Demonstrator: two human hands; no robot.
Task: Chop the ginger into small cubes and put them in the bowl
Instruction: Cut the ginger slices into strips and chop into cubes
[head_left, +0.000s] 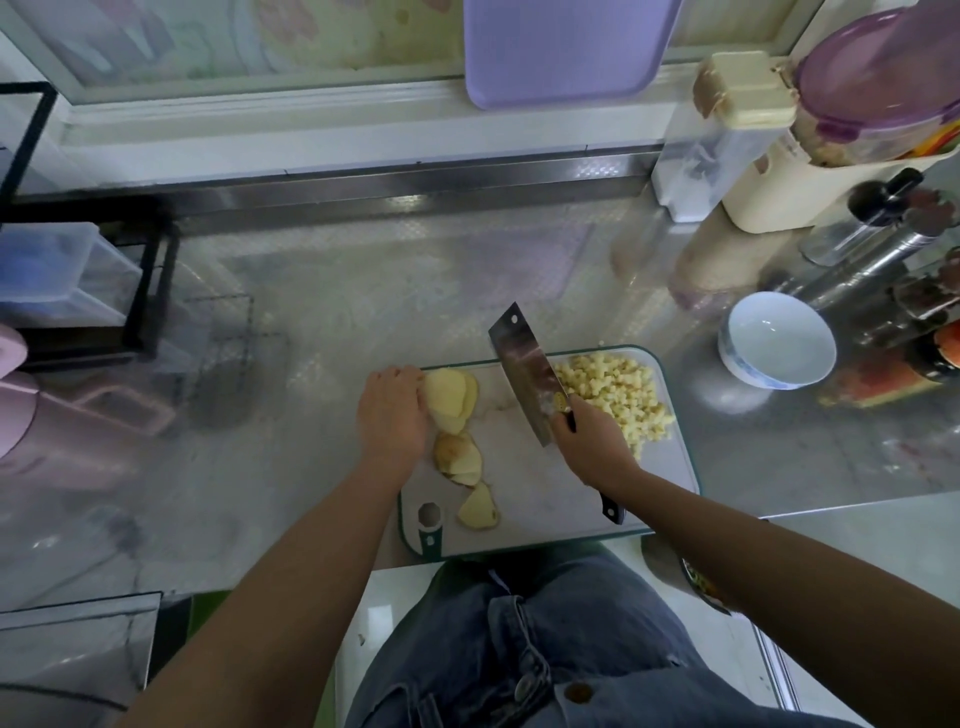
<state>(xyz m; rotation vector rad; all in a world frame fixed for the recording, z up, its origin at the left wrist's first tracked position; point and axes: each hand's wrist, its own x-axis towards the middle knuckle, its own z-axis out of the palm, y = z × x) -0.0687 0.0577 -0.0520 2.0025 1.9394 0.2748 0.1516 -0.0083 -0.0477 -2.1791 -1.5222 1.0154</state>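
Observation:
A white cutting board (524, 483) with a green rim lies at the counter's front edge. Pale yellow ginger slices (451, 397) are stacked at its left, and my left hand (392, 410) grips that stack from the left side. More slices (460, 457) and one piece (478, 509) lie nearer to me. A heap of small ginger cubes (621, 395) covers the board's right part. My right hand (592, 441) grips the handle of a cleaver (522, 369), whose blade is held over the board between slices and cubes. The white bowl (776, 338) stands empty to the right.
Jars, bottles and a cream container (769, 171) crowd the back right of the steel counter (363, 312). A purple board (561, 52) leans on the back wall. A black rack with plastic boxes (67, 275) stands at left, with a pink jug (21, 410) below it.

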